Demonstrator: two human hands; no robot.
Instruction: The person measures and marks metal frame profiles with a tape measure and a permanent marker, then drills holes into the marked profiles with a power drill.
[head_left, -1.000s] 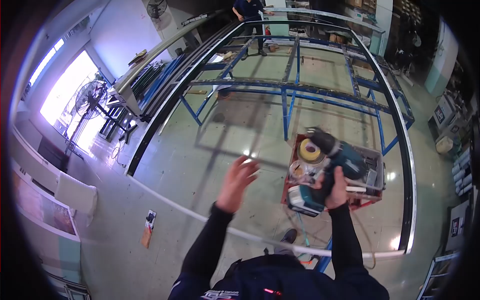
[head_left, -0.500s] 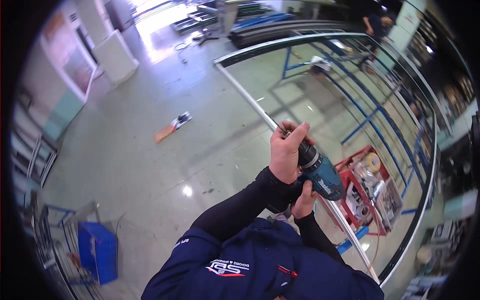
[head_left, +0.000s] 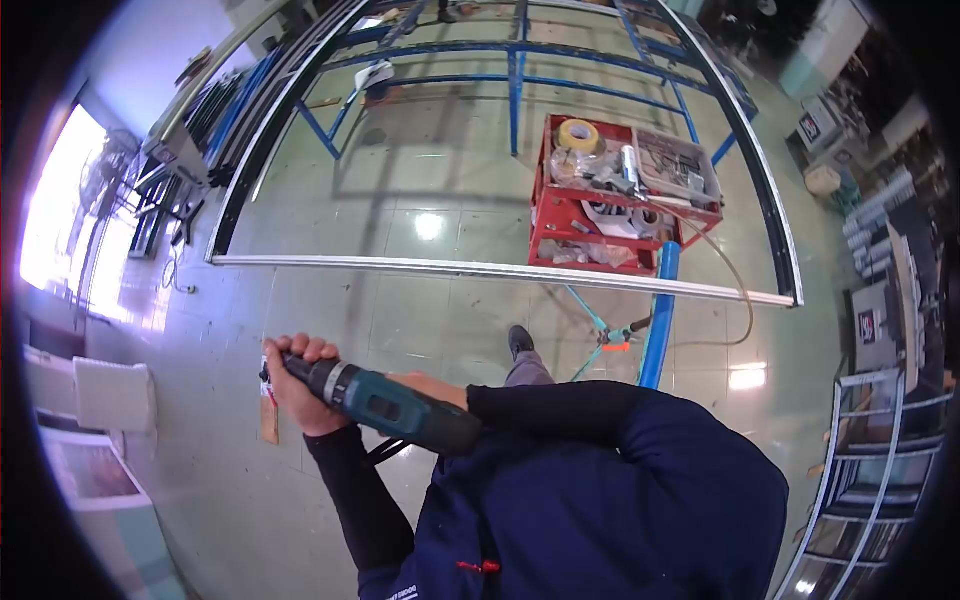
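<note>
Drill: the teal-and-black drill [head_left: 400, 408] sits slantwise in front of the body, nose up-left; left hand at its front end, right hand tucked by its rear half
Left hand: [head_left: 300, 385] fingers wrapped round the nose, pretty solid grip
Right hand: [head_left: 432, 387] mostly hidden behind the drill; honestly can't tell if it's clenched on anything
White frame: bottom bar [head_left: 440, 267] runs across just ahead of the drill, not touching it
Red cart: [head_left: 568, 210] well off to the right of both hands, tape roll [head_left: 580, 147] on top
Vs half a sec ago: drill overlapped the bar in view, now it's clear of it; left hand's on the nose in both; view swung round too
</note>
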